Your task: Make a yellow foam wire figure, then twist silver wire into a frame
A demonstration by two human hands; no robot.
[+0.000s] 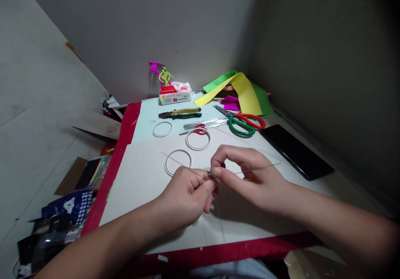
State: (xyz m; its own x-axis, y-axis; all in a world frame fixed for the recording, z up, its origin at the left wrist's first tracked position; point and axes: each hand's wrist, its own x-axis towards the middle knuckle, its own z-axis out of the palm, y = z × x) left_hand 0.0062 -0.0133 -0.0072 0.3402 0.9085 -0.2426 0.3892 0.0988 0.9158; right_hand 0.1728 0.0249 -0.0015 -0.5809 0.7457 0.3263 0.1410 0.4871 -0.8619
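Thin metal wires [206, 175] with a twisted stretch are pinched between my two hands above the white table top. My left hand [187, 193] is closed round the left part of the twist. Thumb and forefinger of my right hand [250, 175] grip the wires just right of it. Loose ends stick out to the upper left, to the right and down toward the table's front edge. Behind my left hand lies a white ring [189, 156]; two more, a white ring [208, 145] and a white ring [162, 135], lie farther back.
Pliers [179, 113], a bundle of straight wires [215, 123], scissors [243, 123] and a black phone [296, 150] lie on the table. At the back are a tissue pack [175, 94], small wire figures [164, 76] and yellow crepe paper [246, 91]. Walls [328, 62] border the table.
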